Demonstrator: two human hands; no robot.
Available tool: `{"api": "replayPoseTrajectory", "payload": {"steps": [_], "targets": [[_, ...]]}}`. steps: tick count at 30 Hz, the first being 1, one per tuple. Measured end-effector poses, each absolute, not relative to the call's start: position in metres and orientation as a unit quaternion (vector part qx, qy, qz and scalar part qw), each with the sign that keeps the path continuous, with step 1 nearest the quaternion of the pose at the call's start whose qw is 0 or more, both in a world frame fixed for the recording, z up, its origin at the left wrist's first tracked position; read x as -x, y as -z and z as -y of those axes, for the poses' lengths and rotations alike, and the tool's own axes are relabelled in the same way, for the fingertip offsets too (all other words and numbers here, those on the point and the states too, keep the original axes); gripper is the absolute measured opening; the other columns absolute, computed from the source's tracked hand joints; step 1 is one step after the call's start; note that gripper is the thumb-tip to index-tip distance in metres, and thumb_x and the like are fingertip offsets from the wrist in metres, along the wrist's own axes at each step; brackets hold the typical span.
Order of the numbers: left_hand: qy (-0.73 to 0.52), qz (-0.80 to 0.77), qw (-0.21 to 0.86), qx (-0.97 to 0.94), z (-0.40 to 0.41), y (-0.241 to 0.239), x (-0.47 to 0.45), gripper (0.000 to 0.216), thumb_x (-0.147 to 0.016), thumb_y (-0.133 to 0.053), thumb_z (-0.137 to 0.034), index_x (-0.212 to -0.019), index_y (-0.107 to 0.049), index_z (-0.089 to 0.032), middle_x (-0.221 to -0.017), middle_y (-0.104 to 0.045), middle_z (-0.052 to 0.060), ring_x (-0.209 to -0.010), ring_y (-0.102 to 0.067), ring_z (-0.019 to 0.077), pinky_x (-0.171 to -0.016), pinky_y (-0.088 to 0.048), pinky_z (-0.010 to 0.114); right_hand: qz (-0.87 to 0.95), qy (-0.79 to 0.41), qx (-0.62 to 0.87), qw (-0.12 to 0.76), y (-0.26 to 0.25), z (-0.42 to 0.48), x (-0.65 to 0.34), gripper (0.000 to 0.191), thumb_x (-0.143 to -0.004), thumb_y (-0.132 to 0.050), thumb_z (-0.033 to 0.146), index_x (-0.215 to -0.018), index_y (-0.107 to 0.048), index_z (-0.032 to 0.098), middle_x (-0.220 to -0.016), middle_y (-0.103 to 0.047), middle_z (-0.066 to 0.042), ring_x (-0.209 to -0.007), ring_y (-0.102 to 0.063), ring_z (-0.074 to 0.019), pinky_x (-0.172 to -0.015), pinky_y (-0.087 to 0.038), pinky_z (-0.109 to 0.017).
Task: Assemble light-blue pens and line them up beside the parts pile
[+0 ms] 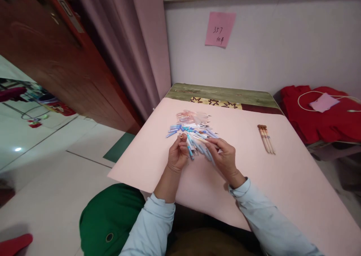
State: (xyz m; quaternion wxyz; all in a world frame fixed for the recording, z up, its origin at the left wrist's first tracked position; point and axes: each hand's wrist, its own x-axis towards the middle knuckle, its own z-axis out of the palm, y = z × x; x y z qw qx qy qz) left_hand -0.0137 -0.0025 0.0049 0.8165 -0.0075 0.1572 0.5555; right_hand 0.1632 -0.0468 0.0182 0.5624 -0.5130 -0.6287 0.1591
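Observation:
My left hand (pixel 178 152) is closed, its fingertips pinching a small brownish ring-shaped piece (pixel 181 136) whose exact kind I cannot make out. To its right, my right hand (pixel 224 156) grips a slim pale pen barrel (pixel 202 139) between thumb and fingers, pointing left toward the other hand. Just beyond and partly under both hands lies a loose pile of pen parts: blue pieces (pixel 174 129), light-blue barrels (pixel 207 154) and clear pinkish tubes (pixel 191 117). Three pens with brown tops (pixel 266 139) lie side by side farther right.
The pink sheet (pixel 284 195) covers most of the table, with a green patterned strip (pixel 239 94) at the back. Red cloth (pixel 307 124) with a white cable sits at right. A green cap-like item (pixel 109 211) is below left; a wooden door (pixel 79 67) stands left.

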Motion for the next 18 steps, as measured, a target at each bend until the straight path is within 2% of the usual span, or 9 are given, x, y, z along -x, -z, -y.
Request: {"api": "replayPoseTrajectory", "payload": {"steps": [4,8,11,14,18], "targets": [[-0.554,-0.149,0.819,-0.009,0.002,-0.005,0.014,0.024,-0.101,-0.035,-0.019,-0.097,-0.058,-0.015,-0.081,-0.064,0.002,-0.051,-0.057,-0.0003,-0.048,-0.048,0.005,0.592,-0.172,0.544,0.568,-0.016,0.044,-0.167,0.019,-0.087,-0.063,0.037,-0.096,-0.071,0.021,-0.086,-0.072,-0.004,-0.074,-0.066,-0.0168,-0.069,-0.051,-0.029],[-0.545,-0.158,0.822,-0.039,0.002,-0.005,0.013,0.027,-0.101,-0.033,-0.017,-0.095,-0.058,-0.012,-0.081,-0.062,0.003,-0.052,-0.057,-0.0005,-0.047,-0.047,0.005,0.493,-0.311,0.536,0.611,-0.015,0.036,-0.173,0.025,-0.087,-0.061,0.043,-0.097,-0.063,0.020,-0.072,-0.066,-0.001,-0.064,-0.060,-0.0143,-0.063,-0.049,-0.028],[-0.550,-0.170,0.816,-0.053,0.002,-0.004,0.012,0.028,-0.101,-0.031,-0.015,-0.096,-0.058,-0.011,-0.083,-0.063,0.004,-0.052,-0.058,-0.0001,-0.049,-0.049,0.006,0.431,-0.421,0.491,0.629,-0.017,0.030,-0.181,0.031,-0.084,-0.065,0.046,-0.101,-0.060,0.021,-0.079,-0.067,-0.001,-0.064,-0.057,-0.0119,-0.065,-0.049,-0.026],[-0.554,-0.174,0.811,-0.063,0.002,-0.005,0.010,0.026,-0.101,-0.033,-0.014,-0.095,-0.058,-0.011,-0.082,-0.064,0.004,-0.053,-0.058,0.0002,-0.050,-0.050,0.006,0.386,-0.517,0.462,0.609,-0.019,0.027,-0.189,0.037,-0.078,-0.070,0.044,-0.107,-0.061,0.022,-0.093,-0.069,-0.002,-0.069,-0.059,-0.0114,-0.070,-0.051,-0.027],[-0.557,-0.186,0.807,-0.070,0.002,-0.005,0.010,0.023,-0.099,-0.036,-0.014,-0.094,-0.058,-0.012,-0.082,-0.064,0.004,-0.054,-0.059,0.0009,-0.050,-0.050,0.007,0.354,-0.583,0.461,0.567,-0.022,0.026,-0.192,0.030,-0.072,-0.071,0.037,-0.094,-0.063,0.020,-0.095,-0.070,-0.005,-0.074,-0.062,-0.0140,-0.072,-0.052,-0.029]]}}
